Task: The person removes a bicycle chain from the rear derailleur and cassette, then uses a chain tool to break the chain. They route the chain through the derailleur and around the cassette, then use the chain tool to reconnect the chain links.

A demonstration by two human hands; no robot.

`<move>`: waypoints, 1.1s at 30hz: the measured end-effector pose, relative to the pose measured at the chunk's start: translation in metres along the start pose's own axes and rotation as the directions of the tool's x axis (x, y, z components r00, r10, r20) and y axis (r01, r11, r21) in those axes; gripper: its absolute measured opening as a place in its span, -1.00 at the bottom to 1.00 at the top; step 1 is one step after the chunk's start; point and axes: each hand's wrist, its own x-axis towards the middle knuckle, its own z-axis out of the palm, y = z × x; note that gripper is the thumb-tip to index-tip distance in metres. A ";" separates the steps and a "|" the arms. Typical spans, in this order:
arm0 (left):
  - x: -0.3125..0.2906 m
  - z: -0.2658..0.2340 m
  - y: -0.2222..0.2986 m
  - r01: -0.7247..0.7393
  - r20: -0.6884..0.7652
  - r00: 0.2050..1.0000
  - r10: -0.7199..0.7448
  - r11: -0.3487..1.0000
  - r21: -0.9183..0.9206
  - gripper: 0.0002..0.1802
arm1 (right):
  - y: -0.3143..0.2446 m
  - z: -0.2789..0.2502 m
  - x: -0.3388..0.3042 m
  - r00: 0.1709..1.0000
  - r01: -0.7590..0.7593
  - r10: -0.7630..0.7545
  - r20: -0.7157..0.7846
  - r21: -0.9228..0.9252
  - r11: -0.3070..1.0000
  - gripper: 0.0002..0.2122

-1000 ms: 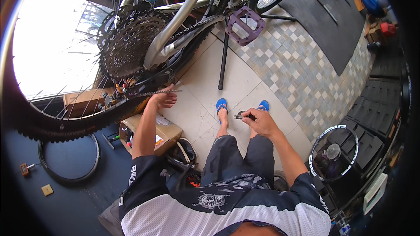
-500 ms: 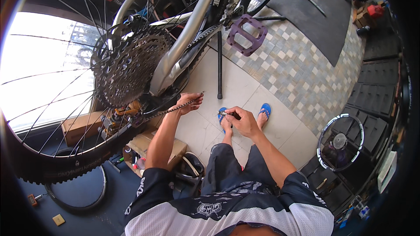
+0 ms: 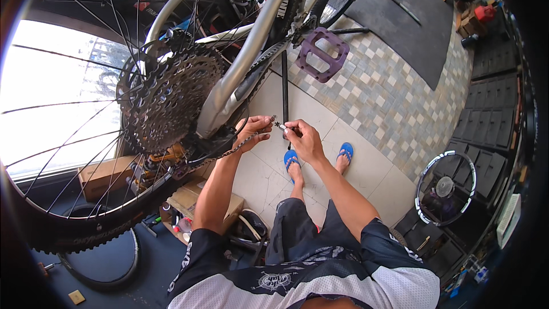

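Note:
My left hand (image 3: 254,131) pinches the loose end of a bicycle chain (image 3: 227,153). The chain hangs back from my fingers along the wrist toward the rear wheel. In my right hand (image 3: 306,142) is a small silver-and-dark metal tool (image 3: 281,127), its tip close to the chain end. Whether tip and chain touch is too small to tell. Up and to the left of both hands is the large rear cassette (image 3: 171,94) of a bicycle, beside its silver frame (image 3: 220,92). Part of the derailleur area is hidden behind the frame and my left hand.
A purple pedal (image 3: 341,51) sticks out above my right hand. One black stand leg (image 3: 285,88) runs down just beyond my hands. The rear tyre (image 3: 86,234) curves along the left, with a cardboard box (image 3: 231,200) below. A wheel rim (image 3: 420,206) leans at right.
Both hands have come together and moved slightly away from my body. The tool in my right hand is now close to the chain end held by my left.

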 end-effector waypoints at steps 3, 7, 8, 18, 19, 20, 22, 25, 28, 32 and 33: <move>0.003 -0.004 0.003 -0.022 -0.009 1.000 0.022 1.000 -0.021 -0.78 | -0.001 0.010 0.004 1.000 0.006 -0.006 -0.010 -0.011 1.000 -0.77; 0.003 -0.004 0.003 0.002 -0.043 0.999 -0.003 1.000 -0.030 -0.78 | 0.001 0.018 0.006 1.000 0.001 -0.002 -0.014 -0.019 1.000 -0.77; 0.005 -0.003 0.003 0.007 -0.058 0.998 -0.009 1.000 -0.023 -0.77 | 0.002 0.019 0.006 1.000 0.000 0.000 -0.017 -0.016 1.000 -0.77; 0.009 -0.013 -0.006 -0.035 -0.086 0.996 0.035 0.999 -0.002 -0.69 | 0.004 0.035 0.008 0.994 -0.104 0.105 0.018 -0.040 0.994 -0.78; 0.010 -0.014 -0.007 -0.037 -0.087 0.996 0.036 0.999 -0.007 -0.68 | 0.005 0.035 0.008 0.994 -0.105 0.106 0.015 -0.039 0.994 -0.78; 0.010 -0.018 -0.009 -0.031 -0.089 0.996 0.031 1.000 0.003 -0.68 | 0.004 0.037 0.008 0.994 -0.106 0.106 0.014 -0.037 0.994 -0.78; 0.012 -0.027 -0.012 -0.017 -0.092 0.996 0.019 1.000 0.024 -0.68 | 0.003 0.039 0.008 0.994 -0.109 0.109 0.013 -0.026 0.994 -0.78; 0.015 -0.037 -0.013 0.032 -0.072 0.997 -0.030 0.999 0.019 -0.76 | 0.004 0.040 0.009 0.994 -0.109 0.109 0.011 -0.008 0.994 -0.78; 0.019 -0.045 -0.013 -0.049 -0.038 0.998 0.052 0.997 0.063 -0.76 | 0.007 0.041 0.009 0.995 -0.100 0.100 0.012 -0.009 0.995 -0.78; 0.024 -0.040 -0.018 -0.098 -0.046 0.994 0.101 0.993 0.059 -0.75 | 0.009 0.041 0.009 0.994 -0.111 0.111 0.023 -0.011 0.994 -0.79; 0.025 -0.038 -0.018 -0.089 -0.038 0.995 0.092 0.993 0.072 -0.76 | 0.006 0.042 0.009 0.993 -0.116 0.116 0.037 -0.011 0.993 -0.79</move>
